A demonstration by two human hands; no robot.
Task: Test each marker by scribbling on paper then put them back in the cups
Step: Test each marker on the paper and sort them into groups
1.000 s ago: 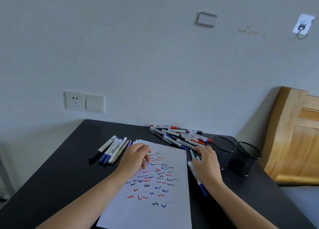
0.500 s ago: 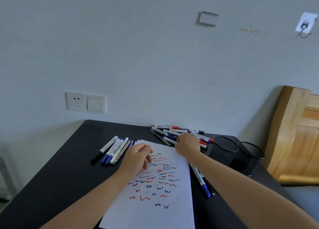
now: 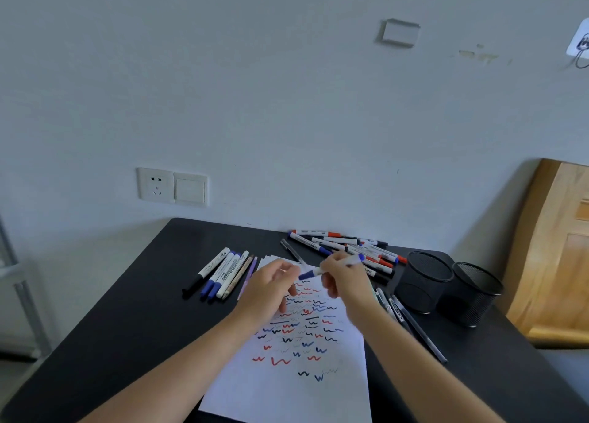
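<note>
1. At centre frame, above the paper [image 3: 287, 394], the right hand [image 3: 345, 284] grips a white, blue-capped marker [image 3: 308, 275].
2. Left hand [image 3: 267, 290] curls beside its cap; grip unclear.
3. Two black mesh cups [image 3: 424, 284], right.

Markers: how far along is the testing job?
Done: the paper carries many red, blue and black scribbles. In hand: the right hand grips a blue marker above it. Remaining: both mesh cups show no markers; other markers lie on the table.
</note>
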